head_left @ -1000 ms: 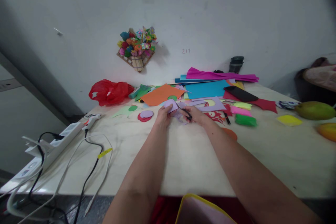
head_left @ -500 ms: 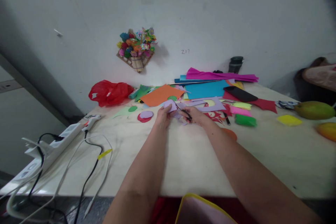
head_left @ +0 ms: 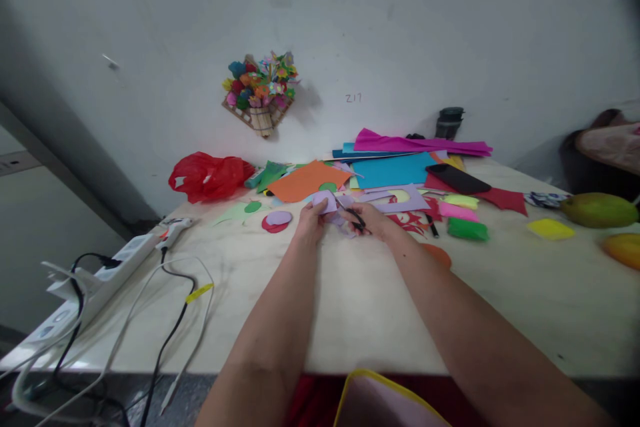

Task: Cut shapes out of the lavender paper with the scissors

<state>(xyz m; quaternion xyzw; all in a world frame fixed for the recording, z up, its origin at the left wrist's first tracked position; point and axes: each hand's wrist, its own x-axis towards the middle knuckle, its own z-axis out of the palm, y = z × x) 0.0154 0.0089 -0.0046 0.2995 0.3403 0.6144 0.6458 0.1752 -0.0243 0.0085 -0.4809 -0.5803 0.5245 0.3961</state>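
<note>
My left hand [head_left: 312,219] pinches a piece of lilac paper [head_left: 326,201] over the middle of the table. In my right hand [head_left: 369,219] is a pair of scissors with black handles [head_left: 357,219], its blades at the right edge of that paper. A lilac offcut hangs below the blades, partly hidden by the fingers. Left of my hands, a lilac paper disc [head_left: 279,218] overlaps a red paper disc [head_left: 273,228]. A lilac sheet with a cut-out opening [head_left: 413,199] lies just beyond my right hand, near red paper scraps [head_left: 407,221].
Orange paper [head_left: 305,181], blue paper [head_left: 393,171] and a black phone [head_left: 457,179] lie toward the back. A red plastic bag [head_left: 210,177] sits at the back left. Power strips [head_left: 120,260] and cables run along the left. A green packet [head_left: 467,229] and a mango [head_left: 600,210] are at right.
Both hands stay in nearly the same place. The lilac paper and the scissors have shifted only very slightly.
</note>
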